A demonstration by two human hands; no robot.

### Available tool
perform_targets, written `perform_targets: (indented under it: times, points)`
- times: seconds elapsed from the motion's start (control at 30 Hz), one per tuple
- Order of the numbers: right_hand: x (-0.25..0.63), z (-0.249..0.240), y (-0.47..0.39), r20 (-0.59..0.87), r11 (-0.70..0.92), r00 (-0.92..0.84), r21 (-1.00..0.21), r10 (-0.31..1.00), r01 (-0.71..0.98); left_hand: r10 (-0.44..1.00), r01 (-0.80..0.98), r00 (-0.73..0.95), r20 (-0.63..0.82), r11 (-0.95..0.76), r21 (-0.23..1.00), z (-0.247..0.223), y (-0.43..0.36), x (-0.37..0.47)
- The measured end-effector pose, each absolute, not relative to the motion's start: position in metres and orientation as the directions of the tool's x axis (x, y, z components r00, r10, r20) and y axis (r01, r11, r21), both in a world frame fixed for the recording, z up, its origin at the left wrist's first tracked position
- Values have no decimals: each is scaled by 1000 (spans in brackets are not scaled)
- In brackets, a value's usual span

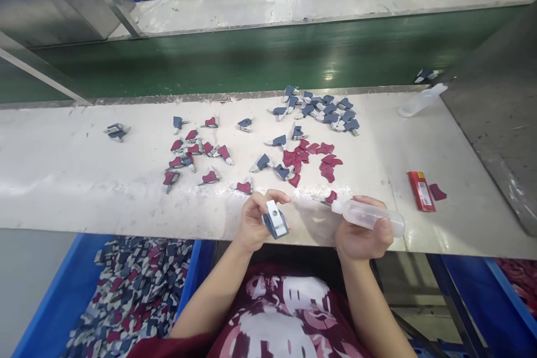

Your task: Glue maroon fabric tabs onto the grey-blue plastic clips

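The left hand (251, 225) pinched a blue-and-white part (276, 221) above the table's (138, 196) near edge; it looked light and stiff, best gripped by its sides. The right hand (356, 241) was wrapped around a translucent bottle (366, 216), probably soft, best held mid-body. Beyond lay dark red pieces (300, 156).

1 small plastic part (276, 221), white over blue-grey, sits tilted in the left hand (251, 226), its white face showing 1 dark hole. 1 translucent bottle (373, 218) lies nearly level in the right hand (359, 241), its narrow end pointing left, apart from the part.
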State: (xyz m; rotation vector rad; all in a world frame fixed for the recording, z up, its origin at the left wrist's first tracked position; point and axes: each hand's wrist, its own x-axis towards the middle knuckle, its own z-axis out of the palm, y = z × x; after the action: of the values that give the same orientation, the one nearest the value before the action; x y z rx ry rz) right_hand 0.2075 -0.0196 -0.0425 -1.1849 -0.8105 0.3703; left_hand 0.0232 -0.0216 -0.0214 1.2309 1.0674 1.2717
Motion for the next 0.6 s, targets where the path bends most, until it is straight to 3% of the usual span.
perform_targets:
  times: [0.23,0.37,0.5,0.6]
  points:
    - [207,-43,-20,339,397,683,-915,647,78,991,51,120,55,-61,997,-31,-33,20]
    - [208,-43,-20,314,401,697,-915,645,40,992,-76,90,88,-81,994,-31,-34,23]
    - [208,-43,-17,329,437,722,-898,608,41,963,-237,93,254,-227,945,-28,-26,20]
    - [208,-44,-16,328,454,753,-890,571,43,946,5,183,267,-272,962,-25,-20,15]
